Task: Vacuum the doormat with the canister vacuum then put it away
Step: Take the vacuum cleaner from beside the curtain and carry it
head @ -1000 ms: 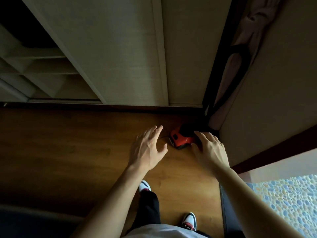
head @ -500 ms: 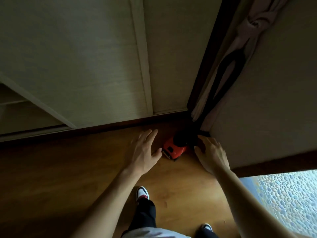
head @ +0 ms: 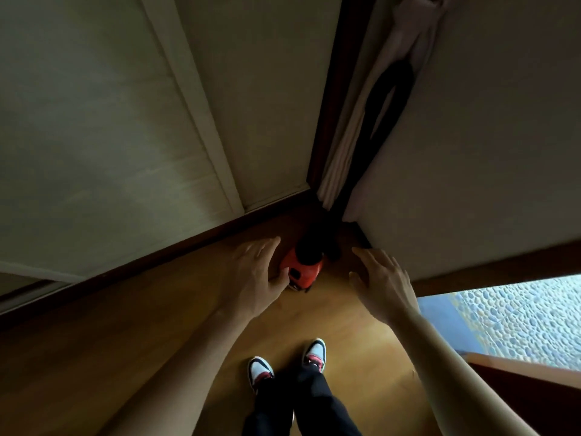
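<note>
The red canister vacuum sits on the wooden floor, tucked into the corner where a pale cabinet door meets the wall. Its black hose rises up the corner beside a hanging pale cloth. A dark patch on the red shell is too dim to read.

The left hand is spread just left of the vacuum with its fingers straight. Its thumb seems to touch the shell, and it grips nothing. The right hand hovers flat and spread to the vacuum's right, apart from it and holding nothing.

A blue pebble-patterned surface lies at the right edge. Two white, red and black shoes stand below.
</note>
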The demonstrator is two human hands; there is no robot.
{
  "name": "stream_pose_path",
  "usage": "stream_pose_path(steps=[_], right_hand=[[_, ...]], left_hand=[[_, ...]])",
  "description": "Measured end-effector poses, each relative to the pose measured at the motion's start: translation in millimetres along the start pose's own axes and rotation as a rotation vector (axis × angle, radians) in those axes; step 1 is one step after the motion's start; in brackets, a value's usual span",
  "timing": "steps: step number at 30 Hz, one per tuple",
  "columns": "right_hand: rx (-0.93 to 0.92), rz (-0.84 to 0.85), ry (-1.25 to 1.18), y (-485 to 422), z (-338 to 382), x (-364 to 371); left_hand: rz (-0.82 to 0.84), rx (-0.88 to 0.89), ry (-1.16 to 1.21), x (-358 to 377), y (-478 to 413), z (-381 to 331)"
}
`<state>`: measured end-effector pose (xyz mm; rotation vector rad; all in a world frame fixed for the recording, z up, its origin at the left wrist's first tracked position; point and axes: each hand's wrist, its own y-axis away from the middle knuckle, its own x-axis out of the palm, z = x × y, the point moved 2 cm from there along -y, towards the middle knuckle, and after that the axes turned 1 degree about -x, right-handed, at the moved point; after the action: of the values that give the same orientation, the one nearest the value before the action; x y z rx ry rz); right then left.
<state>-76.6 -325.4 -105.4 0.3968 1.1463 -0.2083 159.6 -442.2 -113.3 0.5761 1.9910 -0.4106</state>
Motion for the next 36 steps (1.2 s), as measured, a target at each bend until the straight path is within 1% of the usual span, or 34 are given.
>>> stream_pose_path(steps=[4, 7, 11, 14, 17, 23, 26, 30, 33, 36], right_hand=[[-0.04, -0.105, -0.019, -28.2, -32.8, 29.7], [-0.064, -0.205, -0.045, -55.3, -58.5, 65.3], [-0.074, -0.213, -0.045, -93.0, -102.3, 135.0], [-0.062, -0.218, -0.059, -123.6, -133.6, 187.9], [-0.077, -0.267, -0.071, -161.8, -164.4, 236.5], [-0.233, -0.381, -0.033, -235.2, -227.6, 316.7], [-0.267, -0.447, -0.091, -271.6, -250.7, 341.0], [-0.291, -0.561, -0.151, -314.6, -266.3, 355.8], [-0.298, -0.674, -0.236, -340.5, -266.2, 359.2], [-0.282, -0.701, -0.368, -361.1, -267.1, 365.3]], left_hand=[[0.011, 0.01, 0.019, 46.7, -28.5, 2.2], [0.009, 0.057, -0.007, 94.1, -50.1, 5.4], [0.035, 0.069, -0.061, 176.6, -74.9, 19.8], [0.06, 0.071, -0.079, 247.1, -89.3, 43.7], [0.036, 0.078, -0.082, 316.6, -110.0, 73.6], [-0.025, 0.109, -0.102, 433.6, -154.3, 125.4], [-0.04, 0.043, -0.043, 482.8, -172.6, 145.7], [-0.034, 0.028, -0.003, 534.9, -186.2, 160.7], [-0.025, -0.028, 0.018, 560.4, -189.1, 170.9], [-0.006, -0.117, 0.1, 576.0, -191.5, 176.9]])
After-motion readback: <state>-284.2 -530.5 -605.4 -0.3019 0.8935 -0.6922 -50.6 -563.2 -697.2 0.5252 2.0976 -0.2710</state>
